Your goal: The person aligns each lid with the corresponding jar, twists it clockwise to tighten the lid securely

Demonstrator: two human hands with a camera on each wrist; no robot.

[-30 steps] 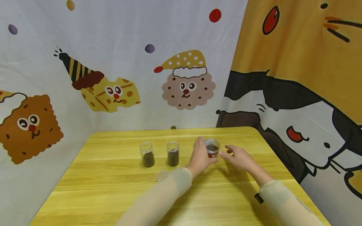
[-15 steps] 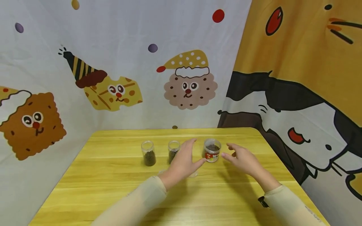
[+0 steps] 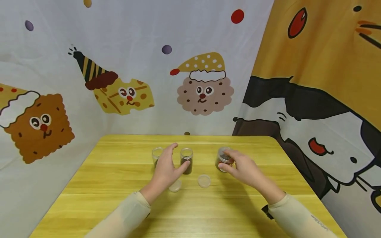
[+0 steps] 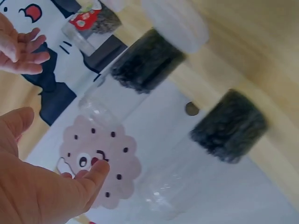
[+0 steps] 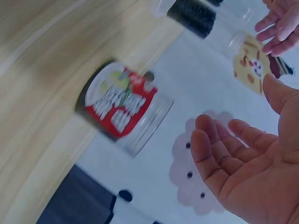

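My left hand (image 3: 164, 172), fingers and thumb spread, hovers in front of two clear uncapped jars partly filled with dark granules. It covers much of the left jar (image 3: 157, 153); the middle jar (image 3: 187, 162) shows between its fingertips and thumb. Both jars stand upright, and in the left wrist view the palm (image 4: 42, 191) holds nothing. My right hand (image 3: 244, 169) overlaps the third jar (image 3: 221, 154) in the head view. The right wrist view shows that jar's red and white label (image 5: 122, 100) and a gap between it and my loosely bent fingers (image 5: 210, 163).
Two clear round lids lie on the wooden table (image 3: 190, 211): the left lid (image 3: 175, 186) below my left hand, the right lid (image 3: 204, 180) between the hands. A cartoon-printed cloth (image 3: 134, 49) hangs behind the table's far edge.
My left hand has left the labelled jar and moved left to the two clear jars. My right hand has come in over the labelled jar's right side. The right lid is uncovered.
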